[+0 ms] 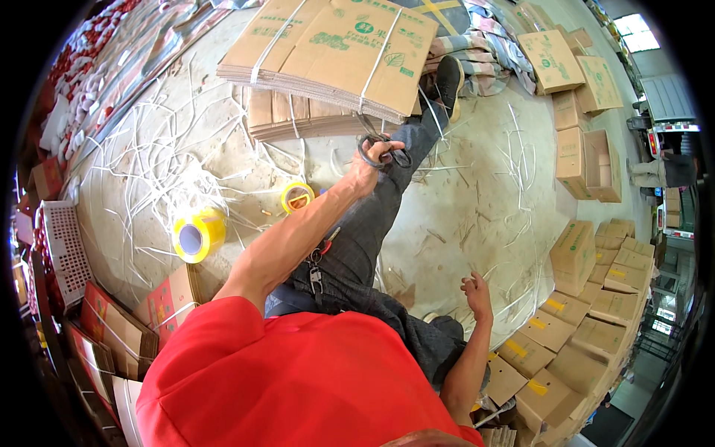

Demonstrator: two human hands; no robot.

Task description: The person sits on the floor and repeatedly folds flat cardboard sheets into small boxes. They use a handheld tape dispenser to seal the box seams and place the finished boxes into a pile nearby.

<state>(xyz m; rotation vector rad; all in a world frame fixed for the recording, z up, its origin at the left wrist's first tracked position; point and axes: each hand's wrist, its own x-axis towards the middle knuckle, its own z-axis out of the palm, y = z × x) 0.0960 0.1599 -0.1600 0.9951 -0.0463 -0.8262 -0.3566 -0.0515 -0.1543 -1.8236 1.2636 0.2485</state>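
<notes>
My left hand (376,153) is closed round the handles of black scissors (398,158). Their blades reach to the front edge of a stack of flattened cardboard boxes (335,41), close by a white strap (378,59) that binds it. I cannot tell whether the blades touch the strap. A second bound stack of flat cardboard (269,112) lies beneath the first. My right hand (477,294) hangs over the floor at the right, holding nothing, its fingers apart and loosely bent. My outstretched leg ends in a dark shoe (449,80) beside the upper stack.
Loose white strapping (160,149) tangles over the floor at left, near two yellow tape rolls (198,235) (298,197). A white plastic crate (68,242) and strapped cardboard bundles (173,298) stand at lower left. Closed cartons (573,320) fill the lower right; open ones (602,164) stand above.
</notes>
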